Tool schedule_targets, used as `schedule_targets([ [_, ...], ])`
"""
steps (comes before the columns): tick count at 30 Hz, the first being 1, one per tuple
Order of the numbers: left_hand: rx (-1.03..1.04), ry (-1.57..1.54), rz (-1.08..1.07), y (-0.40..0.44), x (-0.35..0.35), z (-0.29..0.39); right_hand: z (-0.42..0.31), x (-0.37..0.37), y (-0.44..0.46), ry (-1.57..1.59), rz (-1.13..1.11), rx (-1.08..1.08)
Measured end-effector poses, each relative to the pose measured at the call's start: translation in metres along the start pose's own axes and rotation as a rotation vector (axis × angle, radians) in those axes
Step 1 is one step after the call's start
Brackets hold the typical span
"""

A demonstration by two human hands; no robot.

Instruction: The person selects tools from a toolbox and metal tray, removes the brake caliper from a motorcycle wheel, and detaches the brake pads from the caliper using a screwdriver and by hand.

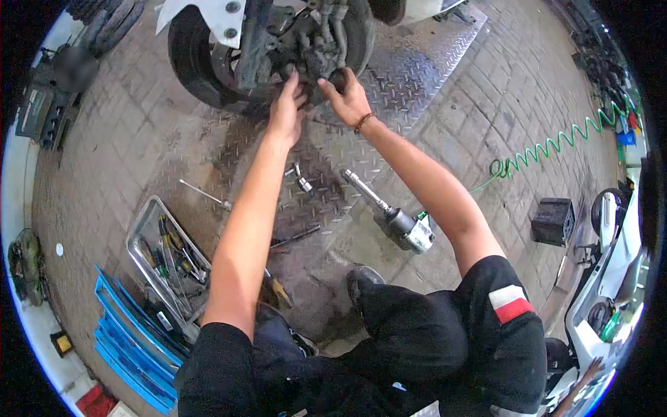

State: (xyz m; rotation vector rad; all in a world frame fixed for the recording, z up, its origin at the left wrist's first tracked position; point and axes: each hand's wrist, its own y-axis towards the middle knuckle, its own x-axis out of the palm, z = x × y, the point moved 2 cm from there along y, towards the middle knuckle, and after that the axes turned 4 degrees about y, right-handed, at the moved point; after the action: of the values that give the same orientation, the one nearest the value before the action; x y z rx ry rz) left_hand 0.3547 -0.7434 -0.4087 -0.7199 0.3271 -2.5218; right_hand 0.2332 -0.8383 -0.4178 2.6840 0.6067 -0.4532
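Both my hands reach forward to the greasy mechanical parts in front of a wheel with a black tire. Touching the lower side of these parts, my left hand has its thumb up and its fingers curled inward. My right hand, with a bracelet at the wrist, bends its fingers around a dark piece close beside it. What exactly each hand grips is hidden by the fingers and the dark parts. A white panel with bolts sits above the wheel.
An impact wrench with a long socket and green coiled hose lies on the floor. Sockets and a screwdriver lie nearer. At left are a metal tool tray and blue panels. A black box stands right.
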Motion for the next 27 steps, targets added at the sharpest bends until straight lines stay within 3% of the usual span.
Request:
schedule_targets([
  [3, 0.079, -0.135, -0.011, 0.016, 0.039, 0.014, 0.003, -0.015, 0.006, -0.158, -0.021, -0.023],
  [4, 0.099, -0.184, 0.017, 0.008, 0.054, 0.013, 0.01, -0.014, 0.009, -0.026, -0.021, -0.043],
  [6, 0.099, -0.241, 0.053, 0.016, 0.058, -0.008, 0.029, -0.014, 0.011, -0.047, 0.02, -0.115],
  [8, 0.156, -0.279, 0.015, 0.022, 0.06, -0.021, 0.003, -0.033, 0.008, 0.022, 0.038, -0.138],
  [12, 0.134, -0.298, -0.043, 0.022, 0.058, -0.028, 0.005, -0.038, 0.012, -0.118, -0.056, -0.078],
  [14, 0.107, -0.436, -0.047, 0.005, 0.059, -0.019, 0.019, -0.032, 0.009, -0.212, 0.093, -0.158],
  [17, 0.019, -0.449, -0.109, 0.018, 0.053, -0.025, 0.025, -0.036, 0.017, -0.284, 0.022, -0.176],
  [19, 0.086, -0.417, -0.096, 0.022, 0.063, -0.017, 0.017, -0.038, 0.014, -0.314, 0.016, -0.195],
  [23, 0.234, -0.321, 0.131, 0.022, 0.077, -0.018, 0.007, -0.038, 0.012, -0.267, 0.017, -0.178],
  [25, 0.242, -0.172, 0.24, 0.036, 0.077, -0.022, 0.001, -0.037, 0.021, -0.221, -0.003, -0.062],
  [26, 0.36, -0.02, 0.333, 0.038, 0.077, -0.019, 0.0, -0.033, 0.019, -0.196, 0.027, -0.058],
  [27, 0.328, 0.279, 0.584, 0.014, 0.085, 0.004, 0.015, -0.029, 0.02, -0.151, 0.023, -0.183],
])
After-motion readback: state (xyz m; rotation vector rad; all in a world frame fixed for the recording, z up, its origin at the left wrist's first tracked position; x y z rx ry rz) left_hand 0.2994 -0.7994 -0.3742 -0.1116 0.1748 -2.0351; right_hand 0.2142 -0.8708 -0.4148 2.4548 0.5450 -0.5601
